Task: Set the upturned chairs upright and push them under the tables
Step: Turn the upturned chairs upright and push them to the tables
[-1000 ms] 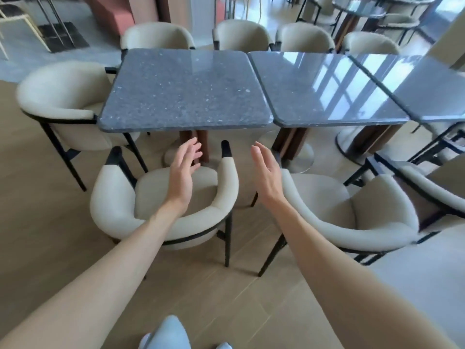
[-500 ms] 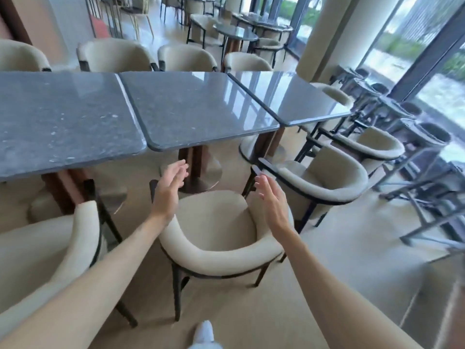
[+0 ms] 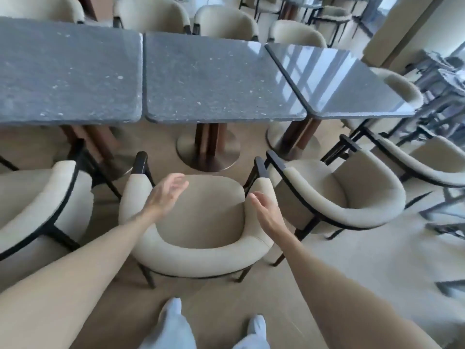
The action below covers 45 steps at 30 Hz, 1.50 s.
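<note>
A cream upholstered chair [image 3: 201, 258] with a curved back and black legs stands upright right in front of me, its seat facing the middle grey stone table [image 3: 216, 79]. My left hand [image 3: 167, 191] hovers over the chair's left armrest, fingers straight and spread. Over the right armrest is my right hand [image 3: 265, 211], also with straight fingers. Neither hand holds anything. The chair's front sits short of the table's round metal base [image 3: 208, 153].
Another cream chair [image 3: 37, 205] stands upright at my left, and a third chair [image 3: 352, 197] at my right, angled toward the right table [image 3: 339, 81]. More chairs line the far side. Dark metal frames [image 3: 442, 96] crowd the far right. Wooden floor lies underfoot.
My view has swung from the left chair to this middle one. Both open hands have come down closer over its armrests, and I stand squarely behind it.
</note>
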Motion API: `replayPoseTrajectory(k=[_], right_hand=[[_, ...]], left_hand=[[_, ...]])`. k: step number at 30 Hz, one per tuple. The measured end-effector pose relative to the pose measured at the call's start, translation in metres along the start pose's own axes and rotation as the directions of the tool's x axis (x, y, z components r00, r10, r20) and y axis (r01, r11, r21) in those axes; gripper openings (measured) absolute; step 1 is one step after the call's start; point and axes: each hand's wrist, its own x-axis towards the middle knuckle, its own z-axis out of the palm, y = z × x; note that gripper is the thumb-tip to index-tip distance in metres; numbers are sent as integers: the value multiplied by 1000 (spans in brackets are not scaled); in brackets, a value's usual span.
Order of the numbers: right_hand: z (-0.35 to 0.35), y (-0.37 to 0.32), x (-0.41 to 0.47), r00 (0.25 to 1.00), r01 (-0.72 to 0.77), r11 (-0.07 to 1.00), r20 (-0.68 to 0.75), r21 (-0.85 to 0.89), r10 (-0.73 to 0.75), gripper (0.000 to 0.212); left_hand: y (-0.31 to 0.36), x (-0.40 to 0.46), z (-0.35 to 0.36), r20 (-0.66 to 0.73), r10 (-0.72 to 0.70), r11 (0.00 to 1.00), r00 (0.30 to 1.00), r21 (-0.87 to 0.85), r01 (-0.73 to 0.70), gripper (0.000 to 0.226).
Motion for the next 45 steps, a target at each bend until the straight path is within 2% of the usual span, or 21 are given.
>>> replayPoseTrajectory(k=[2,4,6,8,10,12,14,16,18,20,22,24,25,29,39,45], right_hand=[[5,18,16,987,53,990,155,-132,-33,62],[15,33,25,952,130,961,301,-245,-53,64],[27,50,19,901,225,913,430,-341,-61,65],[42,65,12,830,357,795,557,-490,-29,66],[57,80,3,786,465,608,616,-644,53,73],[70,100,-8,761,535,442,638,-720,118,90],[81,122,-17,755,598,308,649,-740,92,108],[87,139,-17,781,601,226,624,-767,43,121],[93,153,-11,812,569,205,583,-797,11,125],[100,155,-4,848,516,218,531,-829,11,115],[111,160,3,877,471,231,481,-852,-14,103],[117,159,4,890,446,195,456,-873,4,97],[118,157,1,890,441,190,455,-877,36,95],[123,153,5,897,438,160,442,-884,-17,93],[146,114,54,858,514,109,510,-851,-68,95],[155,100,90,850,526,83,521,-846,-82,96]], left_hand=[[-22,-14,0,-37,-47,989,998,141,52,43],[-40,-38,2,-110,-118,971,987,194,138,43],[-55,-68,12,-100,-219,940,971,245,238,49],[-67,-92,27,-34,-350,879,936,334,341,54],[-82,-108,42,42,-445,787,895,496,368,62],[-96,-116,58,134,-460,679,878,690,250,81],[-110,-117,72,199,-411,560,890,825,74,99],[-123,-106,83,258,-337,451,905,888,-85,112],[-139,-91,96,324,-304,365,896,908,-205,125],[-152,-79,100,363,-277,304,890,911,-277,126],[-166,-70,99,374,-187,257,908,911,-322,114],[-169,-64,96,395,-92,194,914,907,-373,99],[-168,-67,95,399,-95,197,912,906,-376,90],[-163,-65,87,378,-76,199,923,913,-357,64],[-175,-29,55,291,-65,272,954,925,-264,78],[-180,-9,40,250,-17,404,968,887,-222,90]])
